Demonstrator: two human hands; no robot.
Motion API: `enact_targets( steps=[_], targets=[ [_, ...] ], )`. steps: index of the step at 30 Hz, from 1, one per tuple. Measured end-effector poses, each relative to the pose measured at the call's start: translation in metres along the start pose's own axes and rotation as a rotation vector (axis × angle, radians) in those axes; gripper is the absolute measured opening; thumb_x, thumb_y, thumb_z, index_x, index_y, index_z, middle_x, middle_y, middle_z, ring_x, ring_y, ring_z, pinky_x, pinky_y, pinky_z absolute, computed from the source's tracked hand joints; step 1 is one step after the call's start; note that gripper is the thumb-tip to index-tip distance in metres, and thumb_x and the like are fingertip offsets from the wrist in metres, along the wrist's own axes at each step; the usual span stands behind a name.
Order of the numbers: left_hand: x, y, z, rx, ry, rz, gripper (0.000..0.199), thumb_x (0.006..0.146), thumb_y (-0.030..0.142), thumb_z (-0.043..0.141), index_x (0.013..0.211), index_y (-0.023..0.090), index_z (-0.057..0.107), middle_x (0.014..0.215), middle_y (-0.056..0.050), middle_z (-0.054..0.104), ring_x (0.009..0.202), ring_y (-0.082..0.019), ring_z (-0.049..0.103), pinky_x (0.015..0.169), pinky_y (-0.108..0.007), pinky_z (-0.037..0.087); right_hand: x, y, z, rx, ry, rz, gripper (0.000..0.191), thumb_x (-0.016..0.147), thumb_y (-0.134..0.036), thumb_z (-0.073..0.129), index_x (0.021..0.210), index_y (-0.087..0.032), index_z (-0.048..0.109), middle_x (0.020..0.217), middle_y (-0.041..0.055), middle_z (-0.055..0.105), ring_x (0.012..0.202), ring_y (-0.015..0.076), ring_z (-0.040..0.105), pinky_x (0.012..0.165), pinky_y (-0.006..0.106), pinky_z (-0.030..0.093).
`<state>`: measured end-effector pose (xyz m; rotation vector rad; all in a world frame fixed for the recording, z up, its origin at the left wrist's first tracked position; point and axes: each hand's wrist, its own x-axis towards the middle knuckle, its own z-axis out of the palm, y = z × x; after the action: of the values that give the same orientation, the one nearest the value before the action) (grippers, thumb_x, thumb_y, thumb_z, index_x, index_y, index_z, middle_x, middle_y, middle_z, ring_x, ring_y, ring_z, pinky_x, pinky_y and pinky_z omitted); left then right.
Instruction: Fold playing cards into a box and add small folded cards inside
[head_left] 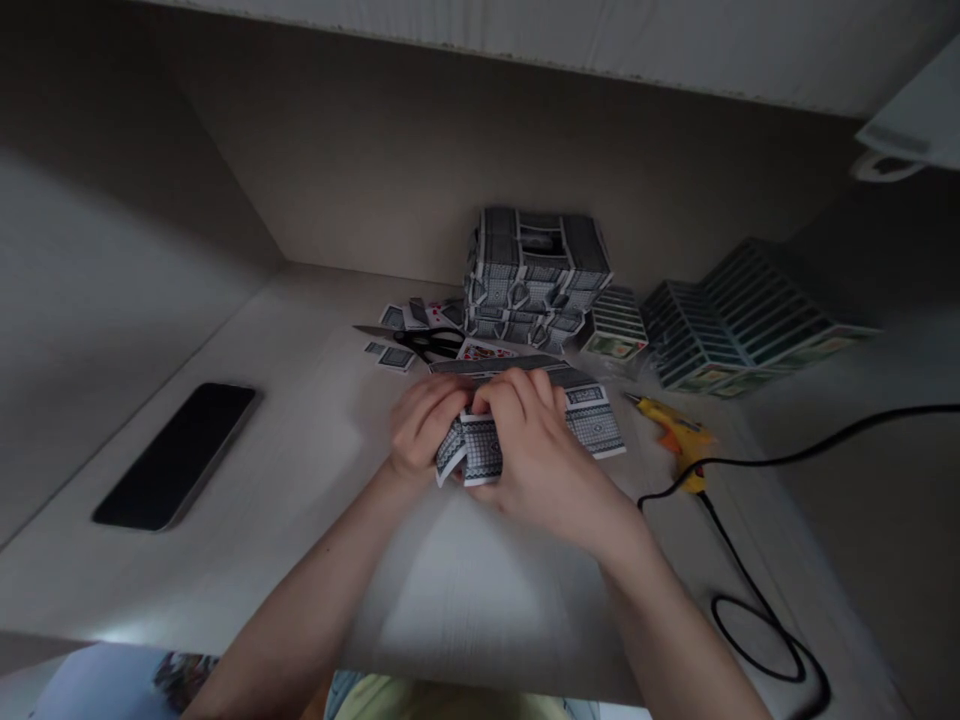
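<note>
Both my hands hold a piece of folded playing cards with grey patterned backs, above the middle of the table. My left hand is closed on its left side, fingers bent inward. Over its top and right side my right hand is wrapped, its thumb low at the near edge. Just beyond my right fingers lie more patterned cards. Black-handled scissors rest behind my left hand, among loose cards. My fingers hide part of the held piece.
A box-like structure of cards stands against the back panel. Right of it are stacked card blocks. A yellow glue gun with a black cable lies at right; a phone lies at left. A shelf hangs overhead.
</note>
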<state>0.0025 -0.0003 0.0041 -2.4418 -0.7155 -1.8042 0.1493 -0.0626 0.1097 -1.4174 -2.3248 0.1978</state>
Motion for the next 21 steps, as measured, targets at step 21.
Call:
enact_targets(
  steps=[21],
  targets=[
    [0.003, 0.0033, 0.0006, -0.082, 0.019, -0.071, 0.027, 0.084, 0.021, 0.045, 0.109, 0.019, 0.053, 0.104, -0.01, 0.061, 0.096, -0.022, 0.059, 0.081, -0.04, 0.051, -0.0008, 0.001, 0.0001, -0.046, -0.036, -0.06, 0.026, 0.07, -0.017, 0.052, 0.094, -0.017, 0.043, 0.097, 0.0105, 0.047, 0.091, 0.0256, 0.038, 0.075, 0.039, 0.033]
  ],
)
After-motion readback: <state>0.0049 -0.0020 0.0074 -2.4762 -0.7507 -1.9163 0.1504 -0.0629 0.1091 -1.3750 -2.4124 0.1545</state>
